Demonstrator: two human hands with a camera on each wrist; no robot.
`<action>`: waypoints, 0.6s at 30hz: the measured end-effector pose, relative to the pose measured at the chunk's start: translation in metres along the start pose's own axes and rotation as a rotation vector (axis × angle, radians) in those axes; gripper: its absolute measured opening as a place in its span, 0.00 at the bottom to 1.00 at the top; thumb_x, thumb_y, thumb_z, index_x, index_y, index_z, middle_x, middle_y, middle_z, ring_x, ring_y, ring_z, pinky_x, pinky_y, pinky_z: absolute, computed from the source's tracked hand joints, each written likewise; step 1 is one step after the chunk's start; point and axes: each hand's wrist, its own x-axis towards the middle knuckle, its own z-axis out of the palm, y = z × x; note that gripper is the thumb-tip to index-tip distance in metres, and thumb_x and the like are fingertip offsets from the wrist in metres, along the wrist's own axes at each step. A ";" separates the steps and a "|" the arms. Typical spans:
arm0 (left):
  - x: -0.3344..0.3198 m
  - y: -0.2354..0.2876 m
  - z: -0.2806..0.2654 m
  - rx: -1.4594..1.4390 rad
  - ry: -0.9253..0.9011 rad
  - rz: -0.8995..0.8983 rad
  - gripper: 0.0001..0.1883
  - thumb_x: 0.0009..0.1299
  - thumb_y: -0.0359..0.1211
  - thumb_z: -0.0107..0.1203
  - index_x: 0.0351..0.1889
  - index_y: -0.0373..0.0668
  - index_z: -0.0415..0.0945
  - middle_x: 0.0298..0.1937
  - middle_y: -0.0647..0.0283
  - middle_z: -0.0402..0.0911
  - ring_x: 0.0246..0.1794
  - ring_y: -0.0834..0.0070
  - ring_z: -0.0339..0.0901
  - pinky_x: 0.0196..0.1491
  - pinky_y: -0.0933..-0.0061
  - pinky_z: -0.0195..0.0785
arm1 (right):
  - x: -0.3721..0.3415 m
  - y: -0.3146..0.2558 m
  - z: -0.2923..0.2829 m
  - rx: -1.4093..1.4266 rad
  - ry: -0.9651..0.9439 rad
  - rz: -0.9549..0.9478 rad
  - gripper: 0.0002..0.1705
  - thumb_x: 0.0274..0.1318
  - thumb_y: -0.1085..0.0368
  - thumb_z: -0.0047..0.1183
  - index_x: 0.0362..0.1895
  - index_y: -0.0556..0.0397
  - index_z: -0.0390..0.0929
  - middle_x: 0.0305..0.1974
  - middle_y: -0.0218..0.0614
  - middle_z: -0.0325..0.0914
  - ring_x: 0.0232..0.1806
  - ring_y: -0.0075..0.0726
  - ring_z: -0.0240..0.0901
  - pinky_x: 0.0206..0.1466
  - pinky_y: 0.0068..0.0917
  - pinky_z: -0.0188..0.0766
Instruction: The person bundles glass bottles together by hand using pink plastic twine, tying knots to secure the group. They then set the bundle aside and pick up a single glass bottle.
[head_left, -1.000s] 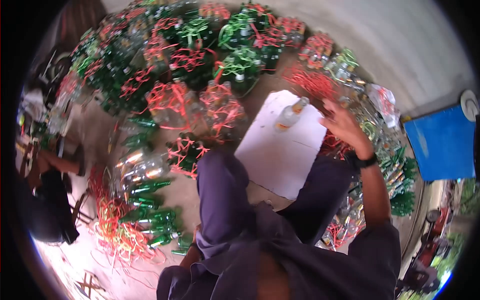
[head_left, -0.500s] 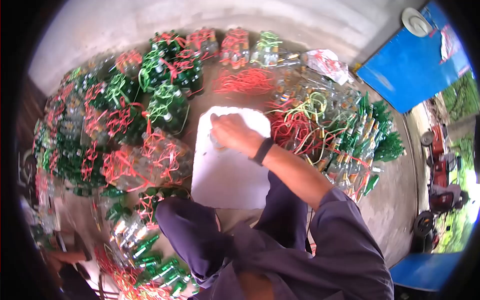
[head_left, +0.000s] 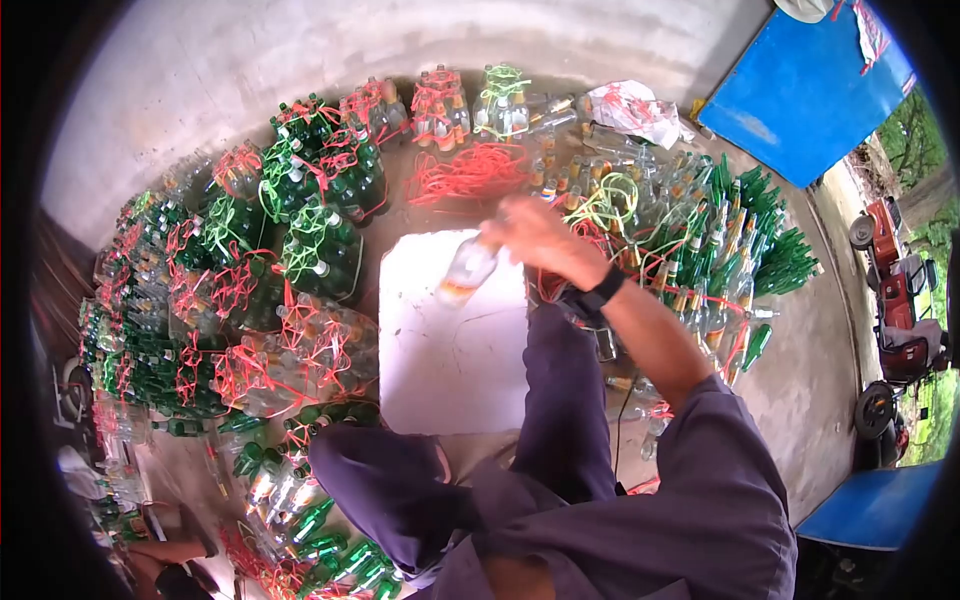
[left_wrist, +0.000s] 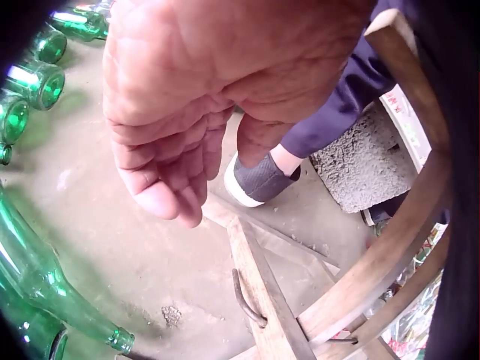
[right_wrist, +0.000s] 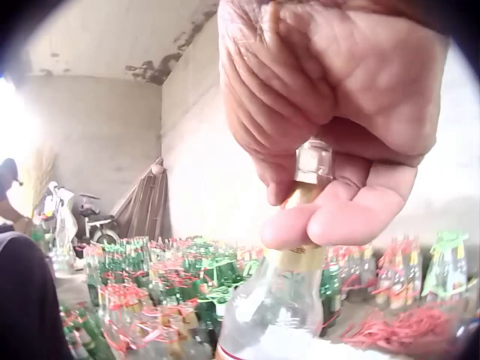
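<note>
My right hand (head_left: 545, 242) grips a clear glass bottle (head_left: 470, 265) by its neck. The bottle leans over the white board (head_left: 450, 375) in front of my knees, its base toward the left. From the right wrist, the fingers (right_wrist: 352, 214) curl round the gold-labelled neck of the bottle (right_wrist: 274, 307), with the mouth showing above them. My left hand (left_wrist: 225, 82) hangs with loosely bent fingers and holds nothing, above a wooden frame (left_wrist: 262, 292). Green bottles (left_wrist: 52, 277) lie on the floor beside it. The head view does not show the left hand.
Tied bundles of bottles (head_left: 320, 250) crowd the left and back. Red strips (head_left: 470, 172) lie behind the board. Loose clear and green bottles (head_left: 765, 245) are piled at right, near a blue panel (head_left: 805, 85). Another person's arm (head_left: 170, 548) shows at lower left.
My right hand was raised open at the right, then came over the board to the bottle. Now it has drawn the bottle's neck rightward, tilting it. The head view has turned.
</note>
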 end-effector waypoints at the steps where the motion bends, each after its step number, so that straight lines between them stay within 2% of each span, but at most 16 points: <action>1: 0.000 0.000 0.000 0.003 -0.004 -0.006 0.07 0.59 0.31 0.58 0.32 0.47 0.86 0.37 0.55 0.84 0.41 0.57 0.83 0.43 0.54 0.78 | 0.000 0.010 -0.018 -0.121 0.046 -0.108 0.22 0.66 0.55 0.57 0.32 0.65 0.78 0.27 0.42 0.85 0.18 0.32 0.79 0.20 0.29 0.75; 2: 0.000 -0.002 0.001 0.006 -0.008 -0.010 0.07 0.59 0.31 0.58 0.32 0.47 0.86 0.37 0.55 0.84 0.41 0.57 0.83 0.42 0.54 0.78 | -0.009 0.000 -0.035 0.033 0.063 0.023 0.24 0.66 0.54 0.55 0.27 0.64 0.76 0.21 0.43 0.81 0.17 0.39 0.81 0.22 0.34 0.76; 3: 0.000 -0.003 0.002 0.007 -0.013 -0.015 0.07 0.59 0.31 0.58 0.32 0.47 0.86 0.37 0.55 0.84 0.41 0.57 0.83 0.42 0.54 0.78 | -0.012 0.007 -0.046 0.009 0.163 0.048 0.24 0.66 0.53 0.55 0.31 0.66 0.77 0.21 0.44 0.81 0.18 0.40 0.81 0.21 0.32 0.76; 4: 0.001 -0.004 0.004 0.007 -0.017 -0.019 0.07 0.59 0.31 0.58 0.32 0.47 0.86 0.37 0.55 0.84 0.41 0.57 0.83 0.42 0.54 0.78 | -0.011 0.027 -0.060 0.012 0.159 0.051 0.24 0.66 0.53 0.55 0.31 0.66 0.77 0.21 0.44 0.81 0.18 0.40 0.81 0.21 0.32 0.76; 5: 0.001 -0.005 0.005 0.008 -0.021 -0.022 0.07 0.59 0.31 0.58 0.32 0.47 0.86 0.37 0.55 0.84 0.41 0.57 0.83 0.42 0.54 0.78 | -0.009 0.056 -0.073 -0.223 0.227 -0.092 0.24 0.66 0.53 0.55 0.32 0.67 0.76 0.22 0.46 0.81 0.18 0.41 0.82 0.21 0.32 0.75; 6: 0.000 -0.012 0.008 0.010 -0.025 -0.026 0.07 0.59 0.31 0.58 0.32 0.47 0.86 0.37 0.55 0.84 0.41 0.57 0.83 0.42 0.54 0.78 | -0.009 0.058 -0.079 -0.457 0.293 -0.237 0.24 0.66 0.53 0.55 0.33 0.67 0.76 0.22 0.47 0.81 0.18 0.42 0.82 0.20 0.31 0.75; 7: 0.000 -0.019 0.010 0.012 -0.030 -0.028 0.07 0.59 0.31 0.58 0.32 0.47 0.86 0.37 0.55 0.84 0.41 0.57 0.83 0.42 0.54 0.78 | -0.012 0.061 -0.084 -0.453 0.292 -0.235 0.24 0.66 0.53 0.55 0.33 0.67 0.76 0.22 0.47 0.81 0.18 0.42 0.82 0.20 0.31 0.75; 9: 0.002 -0.028 0.012 0.017 -0.041 -0.030 0.07 0.59 0.31 0.58 0.32 0.47 0.86 0.37 0.55 0.84 0.41 0.57 0.83 0.42 0.54 0.78 | -0.017 0.059 -0.095 -0.074 0.453 0.219 0.24 0.66 0.54 0.56 0.32 0.68 0.74 0.22 0.50 0.80 0.18 0.44 0.83 0.20 0.34 0.75; 13: 0.014 -0.034 0.014 0.028 -0.065 -0.027 0.07 0.59 0.31 0.58 0.32 0.47 0.86 0.37 0.55 0.84 0.40 0.57 0.83 0.42 0.54 0.78 | -0.012 0.094 -0.094 -0.002 0.561 0.246 0.24 0.66 0.55 0.56 0.31 0.69 0.73 0.20 0.50 0.79 0.19 0.45 0.83 0.20 0.35 0.74; 15: 0.024 -0.027 0.011 0.034 -0.075 -0.024 0.07 0.59 0.31 0.58 0.32 0.47 0.86 0.37 0.55 0.84 0.40 0.57 0.83 0.41 0.54 0.78 | -0.007 0.111 -0.088 -0.054 0.579 0.339 0.20 0.68 0.57 0.54 0.35 0.67 0.72 0.29 0.45 0.83 0.23 0.39 0.85 0.18 0.28 0.79; 18: 0.041 -0.021 0.005 0.047 -0.083 -0.017 0.07 0.59 0.31 0.58 0.32 0.47 0.86 0.37 0.55 0.84 0.40 0.57 0.83 0.41 0.54 0.78 | 0.011 0.160 -0.073 0.055 0.589 0.325 0.21 0.67 0.57 0.55 0.36 0.68 0.71 0.31 0.47 0.84 0.24 0.42 0.86 0.19 0.30 0.80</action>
